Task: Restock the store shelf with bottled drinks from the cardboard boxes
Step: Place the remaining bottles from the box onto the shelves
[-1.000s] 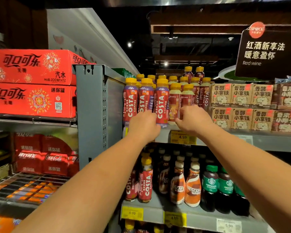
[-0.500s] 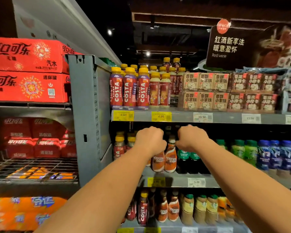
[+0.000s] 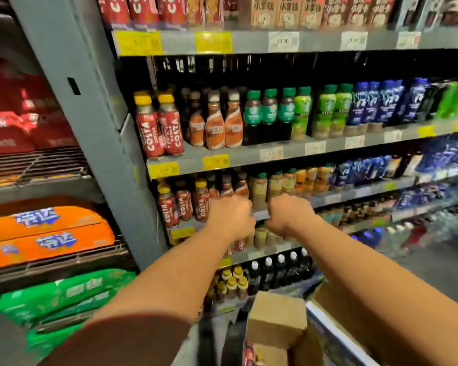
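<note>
Both my arms reach forward in front of the grey drinks shelf (image 3: 243,156). My left hand (image 3: 230,217) and my right hand (image 3: 288,215) are side by side, backs toward me, fingers curled into fists, and I see nothing in either. They hover in front of the lower shelf row of red Costa bottles (image 3: 183,204) and brown bottles. Two more red Costa bottles (image 3: 159,128) with yellow caps stand at the left end of the shelf above. An open cardboard box (image 3: 275,318) sits below my arms at the bottom of the view.
A grey upright post (image 3: 90,107) separates the drinks shelf from wire racks at the left holding red, orange (image 3: 43,233) and green (image 3: 64,294) multipacks. Green, blue and dark bottles fill the shelves to the right. Grey floor (image 3: 434,268) shows at lower right.
My view and both hands have dropped from the top shelf of Costa bottles to the lower rows. The cardboard box has come into view below.
</note>
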`<control>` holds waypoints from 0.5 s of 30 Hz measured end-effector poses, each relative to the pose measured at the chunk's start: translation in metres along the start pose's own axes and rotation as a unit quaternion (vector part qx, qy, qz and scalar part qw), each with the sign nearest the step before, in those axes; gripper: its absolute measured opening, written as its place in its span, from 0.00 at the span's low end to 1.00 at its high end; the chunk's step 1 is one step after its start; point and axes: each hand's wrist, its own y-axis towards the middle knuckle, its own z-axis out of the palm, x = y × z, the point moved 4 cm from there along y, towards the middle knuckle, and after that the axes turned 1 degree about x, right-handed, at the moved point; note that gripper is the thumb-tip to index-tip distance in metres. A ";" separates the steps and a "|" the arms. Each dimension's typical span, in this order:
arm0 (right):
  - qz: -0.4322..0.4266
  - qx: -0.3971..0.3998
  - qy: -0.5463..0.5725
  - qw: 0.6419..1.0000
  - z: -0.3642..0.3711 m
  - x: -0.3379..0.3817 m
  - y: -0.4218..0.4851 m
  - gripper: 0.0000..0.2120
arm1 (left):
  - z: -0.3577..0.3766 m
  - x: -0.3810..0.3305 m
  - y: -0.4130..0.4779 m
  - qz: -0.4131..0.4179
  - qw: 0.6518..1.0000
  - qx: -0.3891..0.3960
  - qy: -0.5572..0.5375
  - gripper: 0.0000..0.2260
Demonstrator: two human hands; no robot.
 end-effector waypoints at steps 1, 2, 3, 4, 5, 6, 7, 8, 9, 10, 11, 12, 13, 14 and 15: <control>0.004 0.010 0.002 1.000 0.015 -0.001 -0.007 0.15 | 0.013 -0.004 -0.006 0.006 1.000 0.014 0.001 0.10; 0.007 0.024 0.006 1.000 0.031 -0.002 -0.015 0.14 | 0.027 -0.008 -0.013 0.011 0.999 0.033 -0.001 0.10; 0.009 0.039 0.009 0.999 0.046 -0.004 -0.022 0.13 | 0.041 -0.012 -0.019 0.016 0.999 0.052 -0.003 0.10; 0.009 0.051 0.010 0.999 0.061 -0.006 -0.028 0.11 | 0.054 -0.016 -0.025 0.020 0.998 0.067 -0.005 0.09; 0.011 0.062 0.009 0.998 0.076 -0.007 -0.034 0.10 | 0.068 -0.020 -0.031 0.024 0.996 0.080 -0.005 0.09; 0.013 0.072 0.008 0.997 0.090 -0.009 -0.039 0.09 | 0.081 -0.025 -0.037 0.028 0.995 0.091 -0.004 0.09; 0.018 0.082 0.009 0.996 0.103 -0.011 -0.044 0.08 | 0.093 -0.029 -0.042 0.031 0.994 0.100 -0.003 0.09; 0.026 0.091 0.014 0.995 0.115 -0.012 -0.048 0.07 | 0.105 -0.032 -0.046 0.036 0.993 0.110 -0.001 0.09; 0.033 0.100 0.019 0.994 0.127 -0.014 -0.052 0.07 | 0.117 -0.036 -0.050 0.042 0.992 0.121 0.000 0.09; 0.038 0.106 0.023 0.993 0.139 -0.016 -0.055 0.07 | 0.127 -0.040 -0.052 0.047 0.990 0.130 -0.001 0.08; 0.040 0.109 0.027 0.993 0.149 -0.018 -0.058 0.07 | 0.137 -0.043 -0.053 0.050 0.989 0.136 -0.003 0.08; 0.042 0.114 0.031 0.992 0.159 -0.020 -0.062 0.07 | 0.146 -0.046 -0.054 0.052 0.988 0.142 -0.007 0.08; 0.043 0.121 0.034 0.991 0.169 -0.022 -0.065 0.07 | 0.155 -0.050 -0.054 0.054 0.987 0.149 -0.012 0.08; 0.045 0.134 0.037 0.989 0.178 -0.024 -0.068 0.07 | 0.164 -0.053 -0.055 0.057 0.986 0.158 -0.018 0.08; 0.047 0.150 0.040 0.987 0.187 -0.027 -0.070 0.06 | 0.172 -0.056 -0.057 0.059 0.984 0.165 -0.022 0.08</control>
